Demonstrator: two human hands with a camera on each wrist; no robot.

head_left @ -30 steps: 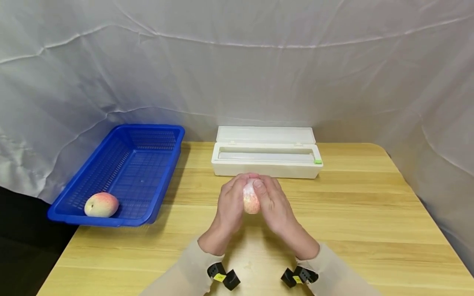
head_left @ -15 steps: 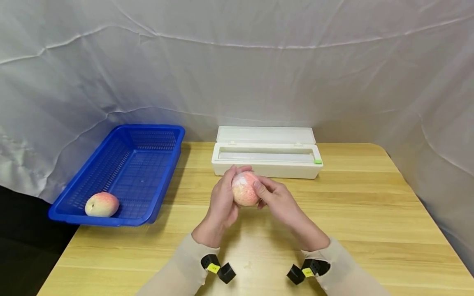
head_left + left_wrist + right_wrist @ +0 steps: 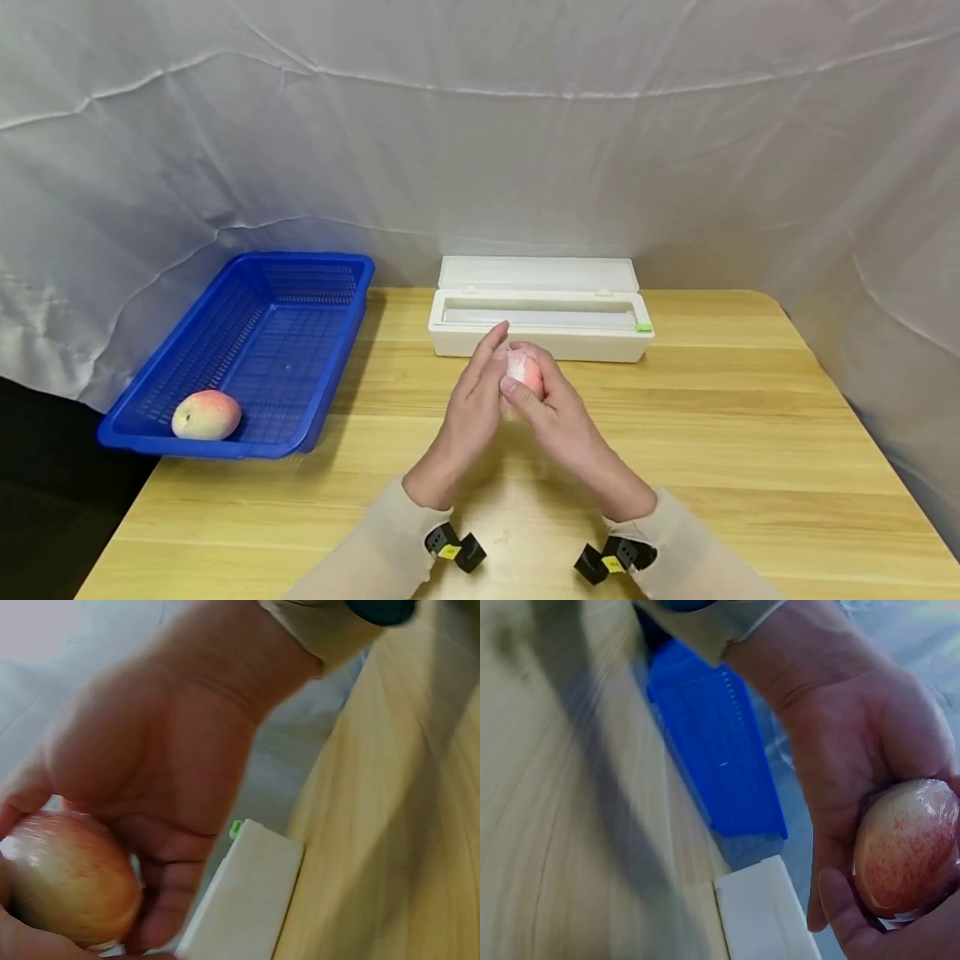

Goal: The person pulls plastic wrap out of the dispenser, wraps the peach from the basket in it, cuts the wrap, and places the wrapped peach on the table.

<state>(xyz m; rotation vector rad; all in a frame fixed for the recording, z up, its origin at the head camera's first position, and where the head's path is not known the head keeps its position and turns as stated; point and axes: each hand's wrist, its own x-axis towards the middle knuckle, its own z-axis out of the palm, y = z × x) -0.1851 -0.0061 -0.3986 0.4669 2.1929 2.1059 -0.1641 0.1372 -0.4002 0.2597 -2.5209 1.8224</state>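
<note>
Between both hands, above the table, is a pink and cream peach (image 3: 527,372) with a shiny clear film over it. The left hand (image 3: 467,410) presses its palm side against the peach, its fingers nearly straight and pointing up. The right hand (image 3: 558,408) grips the peach from the other side, its thumb across the near face. In the left wrist view the peach (image 3: 71,877) shines beside the right palm (image 3: 165,757). The right wrist view has the peach (image 3: 907,851) against the left palm (image 3: 855,742); fingers cover part of it.
A blue basket (image 3: 337,358) stands at the left with another peach (image 3: 206,415) in its near corner. Behind the hands is a long white box (image 3: 536,343), lid up, with a white roll inside and a green tab. A grey cloth (image 3: 480,167) hangs behind the wooden table (image 3: 735,417).
The peach turned toward the left hand as the right thumb moved across it, then shifted right again. The left hand's fingers now stand straighter along its side. Basket and box stay put.
</note>
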